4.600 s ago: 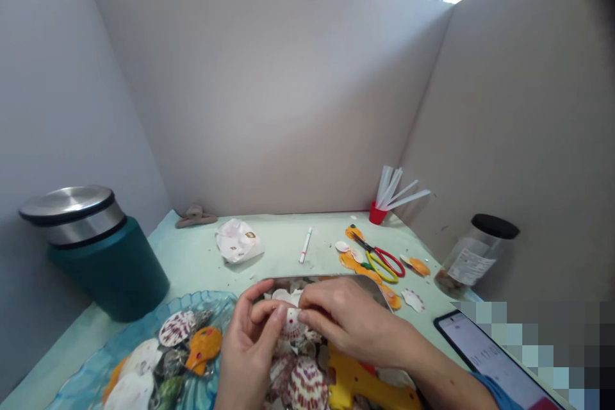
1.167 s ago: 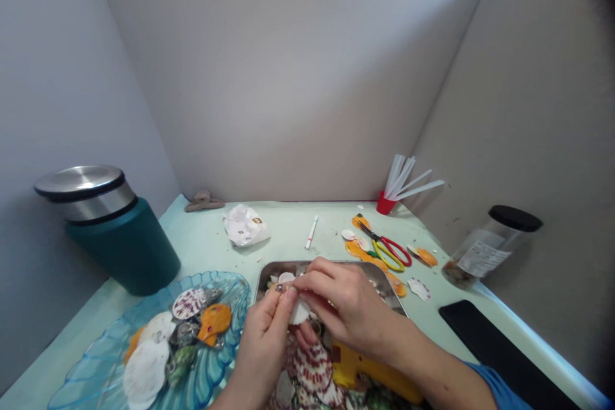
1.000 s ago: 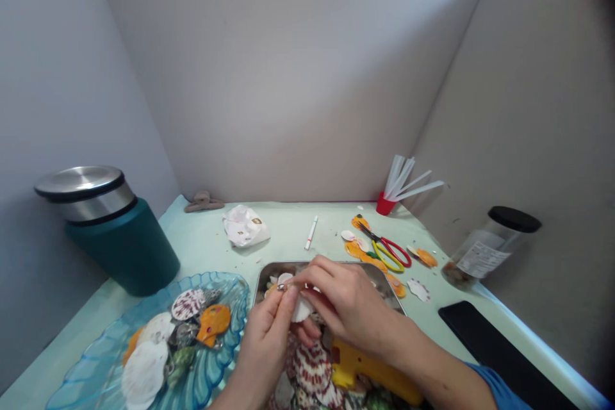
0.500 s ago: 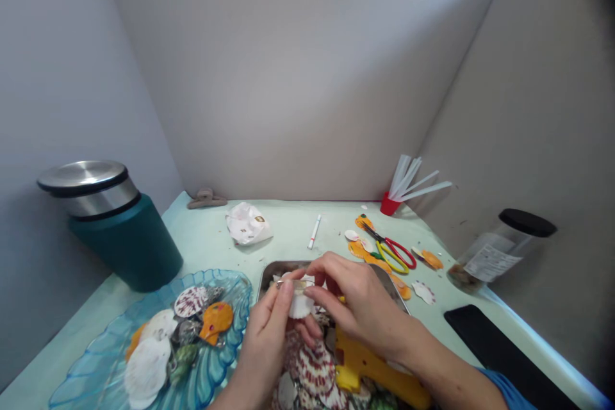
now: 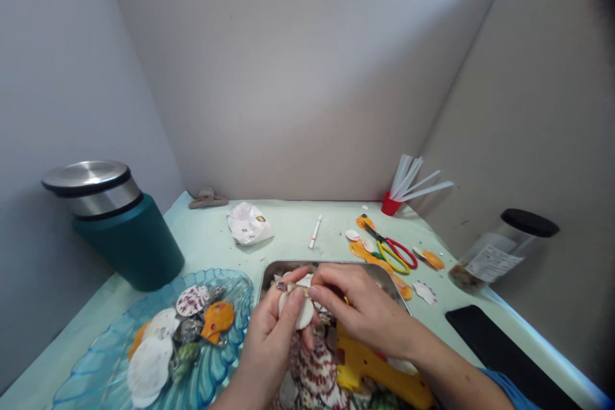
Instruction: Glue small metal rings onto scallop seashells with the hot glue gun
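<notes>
My left hand [image 5: 275, 327] is closed around a white scallop shell [image 5: 303, 315], its thumb pressed across the face near the hinge. A thin, narrow strip [image 5: 291, 287] lies along the shell's upper edge; its kind is too small to tell. My right hand [image 5: 353, 304] pinches thumb and fingertips together at the upper right of the shell, and whatever they grip there is hidden. Both hands are over a metal tray [image 5: 283, 264] filled with striped scallop shells [image 5: 314, 368]. A yellow glue gun [image 5: 375, 371] lies on these shells, below my right forearm.
A blue shell-shaped dish [image 5: 230, 282] with shells stands left, before a green bottle [image 5: 129, 237]. Behind are a white packet [image 5: 248, 223] and a marker [image 5: 315, 232]. At right are scissors [image 5: 394, 255], orange shells [image 5: 434, 260], a red cup of glue sticks [image 5: 390, 205], a jar [image 5: 500, 256] and a black slab [image 5: 500, 346].
The shell has turned and tilted in my left hand, and the left thumb now lies further across it. My right fingertips have closed in at its upper edge.
</notes>
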Demonstrator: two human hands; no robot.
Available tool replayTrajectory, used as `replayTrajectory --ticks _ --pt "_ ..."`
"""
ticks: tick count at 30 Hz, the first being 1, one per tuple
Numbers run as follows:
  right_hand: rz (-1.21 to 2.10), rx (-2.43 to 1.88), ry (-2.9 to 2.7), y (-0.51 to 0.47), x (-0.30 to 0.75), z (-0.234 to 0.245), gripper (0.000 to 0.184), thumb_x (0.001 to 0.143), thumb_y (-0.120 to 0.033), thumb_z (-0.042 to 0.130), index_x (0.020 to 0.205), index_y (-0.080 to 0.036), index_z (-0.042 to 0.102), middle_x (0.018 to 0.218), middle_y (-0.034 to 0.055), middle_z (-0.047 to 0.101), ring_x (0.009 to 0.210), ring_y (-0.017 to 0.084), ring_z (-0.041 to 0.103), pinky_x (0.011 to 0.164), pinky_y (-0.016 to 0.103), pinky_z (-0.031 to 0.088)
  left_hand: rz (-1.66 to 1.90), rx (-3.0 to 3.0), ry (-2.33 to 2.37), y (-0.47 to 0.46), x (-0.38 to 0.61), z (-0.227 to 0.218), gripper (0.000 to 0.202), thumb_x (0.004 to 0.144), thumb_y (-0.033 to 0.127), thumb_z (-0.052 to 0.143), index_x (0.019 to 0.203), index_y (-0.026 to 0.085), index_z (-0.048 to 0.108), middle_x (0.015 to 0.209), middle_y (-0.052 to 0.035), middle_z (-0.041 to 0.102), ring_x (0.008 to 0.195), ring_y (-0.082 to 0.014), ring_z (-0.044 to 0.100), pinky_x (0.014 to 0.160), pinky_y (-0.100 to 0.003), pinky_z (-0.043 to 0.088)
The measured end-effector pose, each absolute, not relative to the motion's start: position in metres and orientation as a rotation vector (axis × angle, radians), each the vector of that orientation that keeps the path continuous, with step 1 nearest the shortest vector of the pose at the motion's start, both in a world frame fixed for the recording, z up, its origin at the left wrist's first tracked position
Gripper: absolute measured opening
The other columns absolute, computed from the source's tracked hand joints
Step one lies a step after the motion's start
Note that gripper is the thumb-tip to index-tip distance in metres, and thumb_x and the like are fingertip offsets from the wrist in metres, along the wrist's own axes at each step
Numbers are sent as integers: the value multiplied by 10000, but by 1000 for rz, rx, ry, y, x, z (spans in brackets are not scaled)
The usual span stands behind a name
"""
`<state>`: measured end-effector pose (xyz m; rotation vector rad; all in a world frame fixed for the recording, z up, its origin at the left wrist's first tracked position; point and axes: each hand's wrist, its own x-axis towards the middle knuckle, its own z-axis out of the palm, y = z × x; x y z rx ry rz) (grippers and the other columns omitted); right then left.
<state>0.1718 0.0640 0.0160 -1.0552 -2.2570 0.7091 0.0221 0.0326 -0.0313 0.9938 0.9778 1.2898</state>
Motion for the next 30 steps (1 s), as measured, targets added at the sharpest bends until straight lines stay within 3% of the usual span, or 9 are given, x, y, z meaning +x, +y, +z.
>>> replayTrajectory --ticks 4,8,15,20,25,28,30 --pt "772 -1084 -2245 66 173 13 239 915 -206 490 677 -186 503 614 -63 477 585 85 453 549 192 339 1302 1063 1045 31 21 -32 471 832 398 589 1194 100 547 526 21 594 436 -98 511 465 -190 400" --pt "819 -1106 -2219 69 172 12 229 919 -237 488 699 -186 528 594 -70 464 545 77 419 493 179 318 1301 1039 1044 30 21 -31 515 842 408 572 1253 109 493 576 14 615 444 -102 518 465 -196 400" --pt "769 -1104 -2209 64 170 16 131 863 -201 578 741 -182 534 676 -49 548 616 93 494 576 199 357 1304 1009 1059 34 22 -33 488 841 418 574 1222 118 516 564 26 598 457 -109 522 490 -211 404" --pt "668 -1060 -2230 64 169 12 24 877 -178 555 886 -182 577 786 -19 596 643 104 523 616 221 382 1301 1017 997 35 23 -36 505 854 438 544 1229 101 526 455 23 570 442 -150 539 456 -231 416" --pt "485 -1039 -2260 68 171 10 184 909 -153 497 1045 -209 607 909 22 612 774 141 572 726 267 414 1222 962 817 36 21 -37 499 864 379 542 1288 119 500 685 -46 680 512 -166 609 513 -271 477" --pt "406 -1055 -2241 71 173 9 184 901 -149 509 1020 -218 631 907 32 602 844 168 564 754 288 417 1224 893 701 35 20 -38 496 866 359 540 1310 142 492 876 -91 697 689 -215 657 566 -299 511" --pt "396 -1021 -2217 72 174 9 165 894 -140 519 988 -206 638 913 36 609 862 171 558 774 293 417 1233 865 687 34 20 -40 473 874 353 537 1303 156 505 941 -98 693 707 -209 667 598 -301 522"
